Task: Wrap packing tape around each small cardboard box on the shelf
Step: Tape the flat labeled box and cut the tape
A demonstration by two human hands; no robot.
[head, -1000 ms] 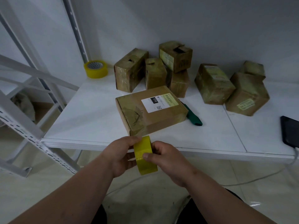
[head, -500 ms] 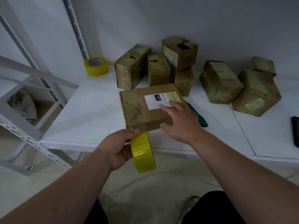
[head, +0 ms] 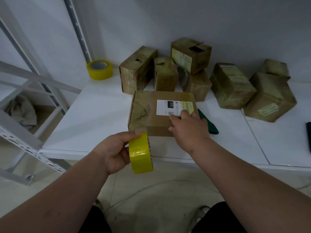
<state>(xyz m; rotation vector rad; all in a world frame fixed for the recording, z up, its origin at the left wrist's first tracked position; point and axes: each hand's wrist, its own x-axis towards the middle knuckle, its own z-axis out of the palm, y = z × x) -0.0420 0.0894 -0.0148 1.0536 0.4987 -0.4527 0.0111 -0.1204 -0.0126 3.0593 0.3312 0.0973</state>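
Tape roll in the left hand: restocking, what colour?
Yellow tape roll, in the head view.

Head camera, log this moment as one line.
left hand: grips yellow tape roll | right hand: rests on flat labelled box | shelf: second tape roll at back

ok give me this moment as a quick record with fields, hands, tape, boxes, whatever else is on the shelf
left hand: holds the yellow tape roll at the shelf's front edge
right hand: fingers rest flat on the flat labelled box
flat labelled box: lies near the front of the white shelf
other boxes: seven small ones behind it, one stacked box on top
spare tape roll: back left corner
green tool: right of the flat box, partly hidden
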